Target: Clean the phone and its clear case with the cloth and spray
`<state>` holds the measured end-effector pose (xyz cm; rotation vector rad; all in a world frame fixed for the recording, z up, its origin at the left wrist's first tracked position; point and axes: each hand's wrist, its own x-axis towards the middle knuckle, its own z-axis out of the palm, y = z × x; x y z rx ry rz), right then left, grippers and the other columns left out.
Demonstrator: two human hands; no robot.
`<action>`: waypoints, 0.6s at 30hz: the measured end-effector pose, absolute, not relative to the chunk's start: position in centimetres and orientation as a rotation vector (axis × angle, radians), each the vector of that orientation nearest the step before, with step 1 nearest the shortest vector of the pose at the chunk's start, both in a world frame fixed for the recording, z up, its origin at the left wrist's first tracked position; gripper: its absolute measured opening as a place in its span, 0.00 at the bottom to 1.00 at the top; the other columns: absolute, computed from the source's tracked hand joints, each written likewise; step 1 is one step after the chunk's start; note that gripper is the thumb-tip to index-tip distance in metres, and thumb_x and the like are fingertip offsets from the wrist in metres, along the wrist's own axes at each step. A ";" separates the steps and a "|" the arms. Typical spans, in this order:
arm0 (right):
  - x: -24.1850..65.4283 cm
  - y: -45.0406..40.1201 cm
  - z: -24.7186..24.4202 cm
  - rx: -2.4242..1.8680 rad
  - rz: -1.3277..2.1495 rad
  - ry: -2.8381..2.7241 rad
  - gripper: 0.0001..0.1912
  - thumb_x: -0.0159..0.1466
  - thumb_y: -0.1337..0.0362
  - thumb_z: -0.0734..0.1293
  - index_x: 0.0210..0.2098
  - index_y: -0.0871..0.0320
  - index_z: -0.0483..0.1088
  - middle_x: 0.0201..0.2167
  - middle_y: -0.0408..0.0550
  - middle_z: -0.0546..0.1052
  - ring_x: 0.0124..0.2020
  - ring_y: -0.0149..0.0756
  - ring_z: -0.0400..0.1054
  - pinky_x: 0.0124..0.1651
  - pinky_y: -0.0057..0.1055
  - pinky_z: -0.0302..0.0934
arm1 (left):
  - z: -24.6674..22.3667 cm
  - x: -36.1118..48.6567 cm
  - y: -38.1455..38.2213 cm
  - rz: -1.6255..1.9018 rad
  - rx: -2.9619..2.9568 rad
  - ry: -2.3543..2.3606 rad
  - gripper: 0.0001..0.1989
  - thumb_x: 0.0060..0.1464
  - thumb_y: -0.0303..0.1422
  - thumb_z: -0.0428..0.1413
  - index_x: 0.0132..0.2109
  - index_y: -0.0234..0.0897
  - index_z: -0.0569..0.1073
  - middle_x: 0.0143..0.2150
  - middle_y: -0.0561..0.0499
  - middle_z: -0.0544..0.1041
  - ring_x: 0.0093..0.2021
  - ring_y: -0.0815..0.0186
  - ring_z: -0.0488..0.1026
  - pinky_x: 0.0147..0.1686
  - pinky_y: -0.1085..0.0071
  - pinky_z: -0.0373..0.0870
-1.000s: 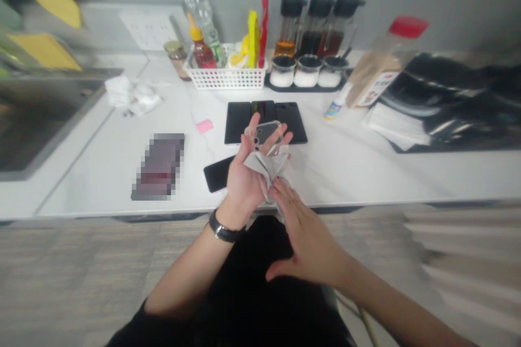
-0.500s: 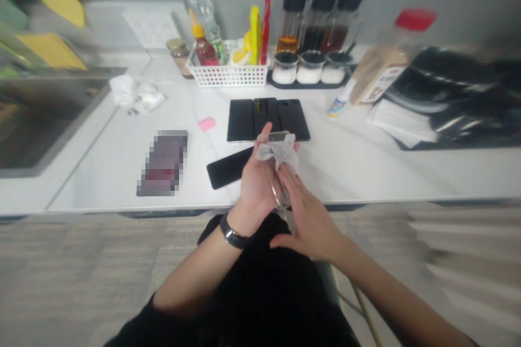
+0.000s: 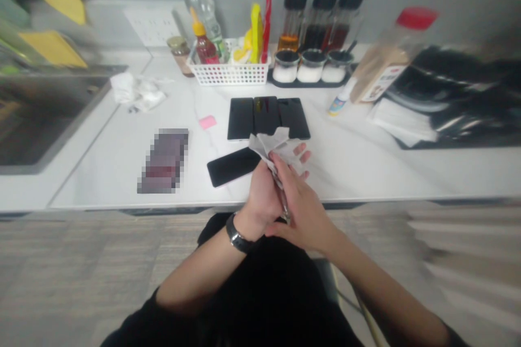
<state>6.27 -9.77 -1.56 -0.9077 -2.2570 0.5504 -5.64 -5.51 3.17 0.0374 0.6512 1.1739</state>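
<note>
- Currently, you're working above the front edge of the white countertop (image 3: pixel 366 168); its surface is stretching rightward toward the paper stack (image 3: pixel 405 120), giving you sideways room.
- Beyond your fingers, three dark slabs (image 3: pixel 266 115) are lying side by side, and a phone (image 3: pixel 230 168) is crowding your left hand (image 3: pixel 262 192).
- That hand is cupping a clear object (image 3: pixel 286 210); your right hand (image 3: pixel 305 211), fingers straight and together, is pressing the tissue (image 3: pixel 264 142) onto it.
- The tissue is bunching between both palms, so rubbing is seemingly under way, with releasing not yet done.
- Only the object's edge is showing (its finish is staying unreadable).
</note>
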 end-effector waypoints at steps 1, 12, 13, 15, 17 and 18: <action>6.1 -9.9 -1.5 -0.914 0.536 -2.260 0.67 0.64 0.25 0.62 0.81 0.58 0.24 0.81 0.67 0.49 0.82 0.60 0.47 0.79 0.63 0.53 | 3.4 -5.9 -5.3 1.194 0.060 0.656 0.25 0.75 0.38 0.45 0.73 0.49 0.69 0.59 0.44 0.84 0.60 0.53 0.81 0.61 0.53 0.76; 7.0 -9.3 -2.1 -0.967 0.410 -2.283 0.65 0.66 0.28 0.64 0.82 0.59 0.28 0.83 0.66 0.44 0.83 0.60 0.37 0.80 0.66 0.46 | 4.3 -5.5 -5.8 1.176 0.095 0.596 0.28 0.77 0.45 0.40 0.77 0.45 0.65 0.63 0.45 0.81 0.64 0.54 0.79 0.64 0.57 0.75; 6.8 -9.4 -2.0 -0.934 0.422 -2.279 0.66 0.65 0.28 0.64 0.82 0.60 0.28 0.82 0.67 0.44 0.83 0.59 0.37 0.80 0.64 0.47 | 4.3 -5.5 -5.7 1.208 0.108 0.629 0.27 0.77 0.44 0.41 0.76 0.47 0.65 0.61 0.45 0.82 0.63 0.54 0.80 0.63 0.56 0.76; 6.4 -10.3 -1.8 -0.856 0.465 -2.299 0.68 0.64 0.28 0.66 0.82 0.62 0.29 0.82 0.68 0.47 0.83 0.57 0.40 0.80 0.61 0.50 | 4.4 -6.4 -5.1 1.289 0.217 0.623 0.26 0.77 0.41 0.43 0.77 0.57 0.63 0.60 0.47 0.82 0.62 0.53 0.80 0.60 0.53 0.77; 6.5 -11.4 -1.8 -0.802 0.494 -2.345 0.68 0.64 0.28 0.67 0.82 0.62 0.29 0.81 0.68 0.51 0.83 0.57 0.43 0.79 0.60 0.53 | 4.6 -7.6 -4.5 1.331 0.307 0.547 0.26 0.77 0.44 0.42 0.77 0.61 0.60 0.63 0.46 0.81 0.64 0.52 0.79 0.60 0.50 0.77; 6.6 -11.7 -1.9 -0.795 0.495 -2.362 0.69 0.64 0.28 0.67 0.81 0.62 0.28 0.80 0.69 0.52 0.82 0.58 0.44 0.78 0.60 0.54 | 4.7 -8.0 -4.3 1.342 0.318 0.525 0.26 0.77 0.45 0.43 0.77 0.63 0.60 0.64 0.46 0.81 0.65 0.52 0.78 0.60 0.50 0.77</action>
